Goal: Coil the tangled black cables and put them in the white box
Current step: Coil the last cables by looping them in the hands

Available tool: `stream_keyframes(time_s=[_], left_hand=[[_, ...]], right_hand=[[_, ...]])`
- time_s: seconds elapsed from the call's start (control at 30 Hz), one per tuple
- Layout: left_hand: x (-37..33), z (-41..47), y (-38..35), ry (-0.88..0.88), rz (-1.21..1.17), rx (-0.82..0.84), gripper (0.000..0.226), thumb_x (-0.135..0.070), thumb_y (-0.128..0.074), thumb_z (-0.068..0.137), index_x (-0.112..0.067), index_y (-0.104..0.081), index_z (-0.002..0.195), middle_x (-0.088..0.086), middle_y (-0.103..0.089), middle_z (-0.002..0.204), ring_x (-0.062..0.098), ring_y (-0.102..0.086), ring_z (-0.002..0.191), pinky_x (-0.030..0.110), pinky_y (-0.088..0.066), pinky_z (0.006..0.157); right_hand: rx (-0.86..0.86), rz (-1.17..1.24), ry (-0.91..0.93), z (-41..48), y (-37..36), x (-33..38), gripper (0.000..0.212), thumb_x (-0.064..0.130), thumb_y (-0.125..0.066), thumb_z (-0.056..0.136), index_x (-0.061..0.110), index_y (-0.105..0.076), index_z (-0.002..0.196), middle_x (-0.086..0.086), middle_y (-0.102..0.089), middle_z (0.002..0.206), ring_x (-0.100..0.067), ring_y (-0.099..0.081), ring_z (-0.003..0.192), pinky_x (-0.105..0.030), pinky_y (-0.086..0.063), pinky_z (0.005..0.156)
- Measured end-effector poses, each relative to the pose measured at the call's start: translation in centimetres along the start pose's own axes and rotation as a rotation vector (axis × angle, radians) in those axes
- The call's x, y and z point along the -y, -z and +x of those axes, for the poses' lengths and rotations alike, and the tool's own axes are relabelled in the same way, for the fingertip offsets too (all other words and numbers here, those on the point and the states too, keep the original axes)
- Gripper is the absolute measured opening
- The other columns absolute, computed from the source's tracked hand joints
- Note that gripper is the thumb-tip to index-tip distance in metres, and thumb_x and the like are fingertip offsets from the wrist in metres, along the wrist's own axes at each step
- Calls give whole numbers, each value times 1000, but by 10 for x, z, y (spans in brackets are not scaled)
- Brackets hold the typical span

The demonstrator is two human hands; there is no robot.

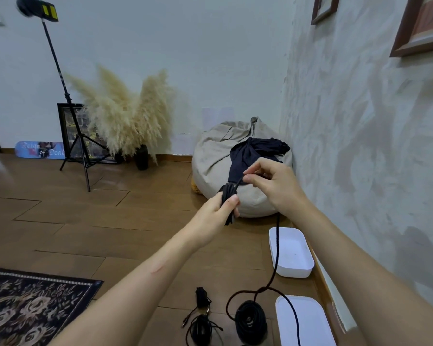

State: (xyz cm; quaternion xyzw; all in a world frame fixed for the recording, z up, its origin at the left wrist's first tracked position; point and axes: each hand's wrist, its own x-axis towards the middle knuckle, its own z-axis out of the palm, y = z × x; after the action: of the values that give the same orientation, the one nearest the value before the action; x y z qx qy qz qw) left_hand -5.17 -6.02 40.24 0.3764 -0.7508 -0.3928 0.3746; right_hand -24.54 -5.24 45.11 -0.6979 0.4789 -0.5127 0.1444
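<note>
Forearms fill the bottom of the view, both cut off at the frame edge. Below the hands, on the brown wooden plank floor (110, 221), sits a thick round coil of black cable (251, 323) with its lower edge cropped. To its left is a thinner tangled black cable with plugs (201, 328), also cropped. Below the right wrist lies a flat white rounded lid (308, 323), cut by the frame bottom.

The left hand (218, 208) grips a wound bundle of black cable (229, 196), fingers curled round its middle, thumb in front; the individual loops are too dark to make out. The right hand (270, 181), just up and right of it, pinches a loose black strand (276, 245) between thumb and forefinger. The strand goes out of sight behind the right wrist, then drops across the left edge of the open white plastic box (295, 248) below that wrist, to the floor and over the lid.

Behind the hands is a beige fabric beanbag (215, 156) with a dark navy cloth (255, 151) on it, both partly blocked by the hands.
</note>
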Motion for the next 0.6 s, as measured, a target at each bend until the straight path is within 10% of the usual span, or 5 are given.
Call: stream_keyframes(time_s=[0.6], left_hand=[[-3,-7,-4,57,-51,69,57,-67,-38,92,-16,-62,103,-1,-67,93,21,-62,90,51,-48,98]], right_hand=[[35,9,-40,4,1,-11,14,30,-81,84,25,-69,81,-15,-57,70,-18,-47,65,-37,-41,67]])
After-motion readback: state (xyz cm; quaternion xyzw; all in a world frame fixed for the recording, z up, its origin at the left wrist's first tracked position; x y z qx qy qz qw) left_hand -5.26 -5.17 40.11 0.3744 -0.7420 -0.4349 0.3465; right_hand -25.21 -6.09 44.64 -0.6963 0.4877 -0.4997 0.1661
